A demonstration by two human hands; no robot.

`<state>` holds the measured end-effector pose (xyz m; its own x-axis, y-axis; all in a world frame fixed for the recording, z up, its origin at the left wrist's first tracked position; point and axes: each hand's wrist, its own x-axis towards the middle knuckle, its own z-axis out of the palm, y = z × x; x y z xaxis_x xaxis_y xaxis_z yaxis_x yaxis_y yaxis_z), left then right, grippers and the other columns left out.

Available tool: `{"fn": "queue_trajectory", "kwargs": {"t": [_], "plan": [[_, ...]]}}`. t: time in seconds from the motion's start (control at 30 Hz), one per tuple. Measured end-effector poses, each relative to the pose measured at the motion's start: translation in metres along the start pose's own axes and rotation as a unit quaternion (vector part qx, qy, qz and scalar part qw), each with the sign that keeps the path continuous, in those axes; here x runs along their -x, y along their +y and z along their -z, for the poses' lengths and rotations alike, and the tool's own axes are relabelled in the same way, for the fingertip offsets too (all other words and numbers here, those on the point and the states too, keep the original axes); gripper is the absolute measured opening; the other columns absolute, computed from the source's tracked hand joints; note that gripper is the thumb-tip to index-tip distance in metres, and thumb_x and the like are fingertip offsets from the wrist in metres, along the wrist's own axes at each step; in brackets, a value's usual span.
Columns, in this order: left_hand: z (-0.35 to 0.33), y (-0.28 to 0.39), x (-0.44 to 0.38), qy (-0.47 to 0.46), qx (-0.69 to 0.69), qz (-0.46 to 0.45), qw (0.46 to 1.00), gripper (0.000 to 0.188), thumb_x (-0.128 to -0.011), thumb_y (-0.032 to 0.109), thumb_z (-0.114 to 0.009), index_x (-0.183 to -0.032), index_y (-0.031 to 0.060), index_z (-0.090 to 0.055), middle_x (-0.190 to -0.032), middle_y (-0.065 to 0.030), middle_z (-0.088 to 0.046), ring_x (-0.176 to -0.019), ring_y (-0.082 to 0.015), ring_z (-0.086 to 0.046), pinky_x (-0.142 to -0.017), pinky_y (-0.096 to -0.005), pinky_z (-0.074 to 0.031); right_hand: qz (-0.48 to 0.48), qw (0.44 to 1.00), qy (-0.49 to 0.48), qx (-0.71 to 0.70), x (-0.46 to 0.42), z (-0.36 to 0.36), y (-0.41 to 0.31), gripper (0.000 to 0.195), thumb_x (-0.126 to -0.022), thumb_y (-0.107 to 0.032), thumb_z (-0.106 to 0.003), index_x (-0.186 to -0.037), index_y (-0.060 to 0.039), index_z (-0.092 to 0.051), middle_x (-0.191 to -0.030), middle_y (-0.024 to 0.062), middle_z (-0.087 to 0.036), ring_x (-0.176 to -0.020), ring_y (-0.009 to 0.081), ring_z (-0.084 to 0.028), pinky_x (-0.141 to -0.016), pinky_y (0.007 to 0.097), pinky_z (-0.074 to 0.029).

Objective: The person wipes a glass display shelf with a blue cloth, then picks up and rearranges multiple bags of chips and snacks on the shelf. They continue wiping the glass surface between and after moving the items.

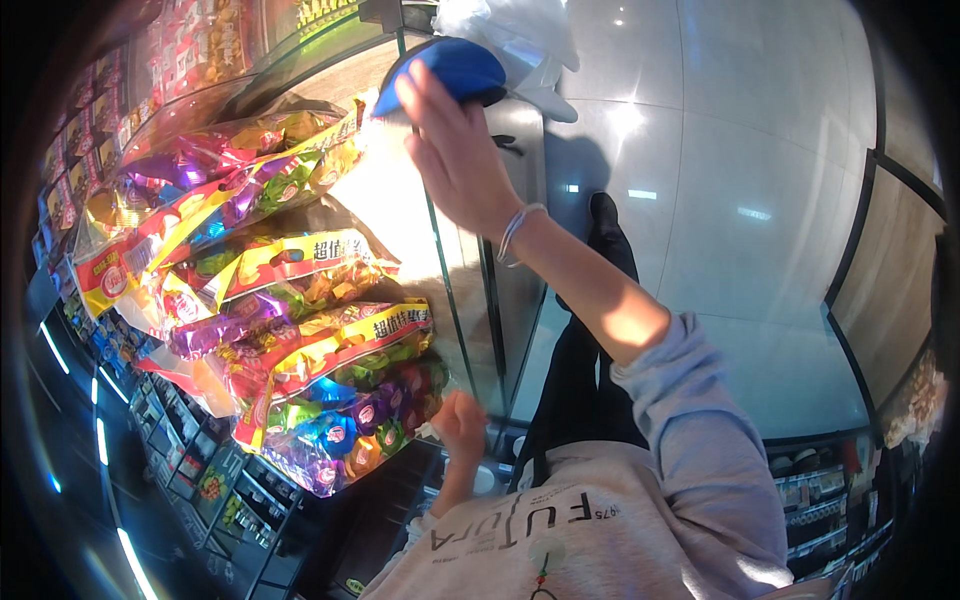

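Note:
My right hand [454,142], with a pale band at the wrist, is at the top centre, its fingers laid over a blue cloth-like item [450,71] with a dark edge. The item is beside the edge of a glass-sided display bin. My left hand [459,424] is low in the centre with its fingers curled, close to the right edge of the lowest candy bag [337,420]. Whether it grips anything is unclear. More clear bags of colourful wrapped candies [285,262] with red and yellow headers are piled at the left.
A glass panel [450,300] runs along the bin between the bags and my legs. White plastic bags [517,45] are at the top centre. Packed shelves [810,495] stand at the lower right, and a wood-panelled unit [885,277] is at the right. The floor [742,187] is tiled.

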<state>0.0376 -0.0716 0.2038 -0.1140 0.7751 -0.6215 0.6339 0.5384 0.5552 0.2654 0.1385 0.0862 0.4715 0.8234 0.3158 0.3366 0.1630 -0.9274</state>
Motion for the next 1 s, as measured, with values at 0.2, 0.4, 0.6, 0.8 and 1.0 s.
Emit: {"fn": "queue_trajectory", "kwargs": {"t": [0.2,0.4,0.6,0.8,1.0], "plan": [[0.002,-0.011,0.004,0.022,0.072,-0.004,0.997,0.04,-0.096,0.021,-0.041,-0.058,0.0075,-0.038,-0.047,0.0013,-0.036,-0.039,-0.0066,-0.035,-0.041,-0.0223,-0.038,-0.061,0.998,0.015,0.028,-0.014,-0.019,0.079,0.039,-0.092,-0.018,-0.04,-0.125,0.0018,-0.044,-0.132,0.0172,-0.045,-0.127,0.0242,-0.038,-0.087,0.0404,-0.037],[0.017,-0.018,0.019,-0.003,0.098,-0.002,0.995,0.037,-0.097,0.024,-0.041,-0.063,0.0087,-0.044,-0.053,0.0017,-0.043,-0.047,-0.0062,-0.041,-0.044,-0.0209,-0.034,-0.112,0.992,0.059,-0.016,-0.036,-0.027,0.05,0.04,-0.091,-0.023,-0.044,-0.124,-0.0015,-0.049,-0.125,0.0153,-0.052,-0.121,0.0262,-0.045,-0.091,0.0388,-0.035],[0.016,-0.025,0.019,-0.021,0.113,-0.038,0.993,0.036,-0.098,0.023,-0.042,-0.065,0.0094,-0.044,-0.054,0.0017,-0.043,-0.048,-0.0058,-0.042,-0.049,-0.022,-0.042,0.139,0.981,0.094,0.096,-0.051,-0.01,0.06,0.048,-0.072,0.001,-0.048,-0.119,0.0059,-0.051,-0.119,0.0246,-0.052,-0.111,0.0407,-0.048,-0.097,0.045,-0.039],[0.034,-0.072,0.044,-0.005,0.113,-0.082,0.99,0.034,-0.098,0.018,-0.04,-0.067,0.0058,-0.046,-0.054,-0.0015,-0.045,-0.049,-0.0087,-0.044,-0.055,-0.0251,-0.047,0.059,0.98,0.018,0.191,0.043,-0.009,-0.007,0.032,-0.085,-0.024,-0.054,-0.116,-0.0205,-0.059,-0.124,0.0158,-0.051,-0.096,0.033,-0.055,-0.086,0.0413,-0.045],[0.077,-0.132,0.097,0.025,0.194,-0.095,0.976,0.033,-0.099,0.019,-0.04,-0.069,0.0054,-0.044,-0.052,-0.0012,-0.045,-0.049,-0.0076,-0.045,-0.057,-0.0251,-0.047,0.006,0.961,-0.1,0.258,0.169,-0.015,-0.078,0.006,-0.079,-0.014,-0.059,-0.083,-0.0098,-0.059,-0.103,0.0179,-0.052,-0.077,0.0335,-0.057,-0.068,0.0405,-0.05]]}}
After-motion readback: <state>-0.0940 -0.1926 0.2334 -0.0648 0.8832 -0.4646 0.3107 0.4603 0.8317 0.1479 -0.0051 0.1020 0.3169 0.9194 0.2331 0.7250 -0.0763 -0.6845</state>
